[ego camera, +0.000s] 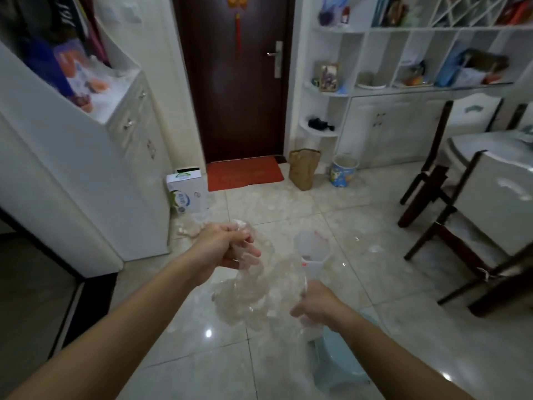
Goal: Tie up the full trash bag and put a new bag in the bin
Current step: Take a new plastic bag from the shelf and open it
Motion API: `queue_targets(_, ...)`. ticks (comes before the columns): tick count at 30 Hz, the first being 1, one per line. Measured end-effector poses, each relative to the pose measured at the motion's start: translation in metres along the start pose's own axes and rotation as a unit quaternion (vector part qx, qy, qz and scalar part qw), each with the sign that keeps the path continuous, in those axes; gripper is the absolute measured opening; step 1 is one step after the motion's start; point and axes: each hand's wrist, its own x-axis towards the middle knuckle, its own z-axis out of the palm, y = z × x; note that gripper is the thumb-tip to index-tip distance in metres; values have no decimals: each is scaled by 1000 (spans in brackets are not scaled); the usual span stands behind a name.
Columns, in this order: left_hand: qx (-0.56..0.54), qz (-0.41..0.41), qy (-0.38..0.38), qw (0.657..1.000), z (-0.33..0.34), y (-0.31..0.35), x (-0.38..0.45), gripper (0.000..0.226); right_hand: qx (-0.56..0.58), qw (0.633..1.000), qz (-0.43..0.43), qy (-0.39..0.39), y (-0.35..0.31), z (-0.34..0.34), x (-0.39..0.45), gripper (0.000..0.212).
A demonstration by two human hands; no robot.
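No legible text found. White carton (187,190) on floor at approx 10 o'clock, beside door mat: blue/green logo w/ lettering, too blurred to read. Dark garment (65,15) hanging at approx 11 o'clock, top left: large white characters, partly cut off, not decipherable. Red mat (245,173) at 12 o'clock: faint print, unreadable.

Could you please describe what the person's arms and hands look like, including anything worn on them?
Both forearms are bare up to the frame edge: no sleeves show. The left hand and right hand wear no gloves, and no watch, bracelet or ring is visible. The blurred view hides finer marks.
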Motion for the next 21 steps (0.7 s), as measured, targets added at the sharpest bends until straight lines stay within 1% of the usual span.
queue_targets(2, 15, -6, 15, 1000, -11, 7, 27, 15, -47, 999, 19, 12, -5, -20, 19, 13)
queue_targets(3, 22, -7, 32, 999, -17, 10, 42, 15, -56, 998, 34, 14, -9, -31, 25, 4)
queue_targets(4, 26, -9, 54, 998, -21, 11, 56, 15, -65, 996, 54, 15, -12, -41, 35, 10)
queue_targets(5, 26, -11, 75, 997, -25, 11, 69, 15, -75, 994, 73, 17, -13, -52, 44, 11)
queue_targets(6, 24, -12, 96, 995, -26, 10, 82, 15, -74, 993, 92, 19, -12, -62, 53, 7)
queue_targets(7, 19, -16, 118, 993, -27, 8, 94, 14, -62, 992, 108, 23, -10, -72, 61, 5)
queue_targets(10, 2, -39, 173, 984, -24, 2, 127, 10, -12, 990, 140, 29, -6, -105, 75, 12)
queue_targets(12, 35, -62, 191, 979, -16, 1, 147, 10, 57, 986, 151, 36, -1, -132, 83, 8)
queue_targets(14, 72, -73, 201, 974, -3, 1, 164, 11, 138, 976, 165, 32, 8, -158, 94, 16)
queue_targets(15, 89, -72, 206, 972, 6, 2, 171, 14, 174, 970, 166, 27, 15, -171, 101, 16)
queue_targets(17, 109, -83, 207, 969, 25, 1, 184, 17, 263, 951, 159, 16, 29, -199, 114, 6)
queue_targets(18, 109, -95, 203, 969, 37, -1, 189, 16, 309, 939, 151, 9, 36, -213, 120, 8)
queue_targets(20, 100, -123, 190, 969, 64, -8, 200, 16, 381, 915, 127, -31, 47, -242, 130, 19)
queue_targets(21, 89, -137, 183, 969, 78, -11, 204, 18, 402, 906, 118, -56, 50, -256, 134, 21)
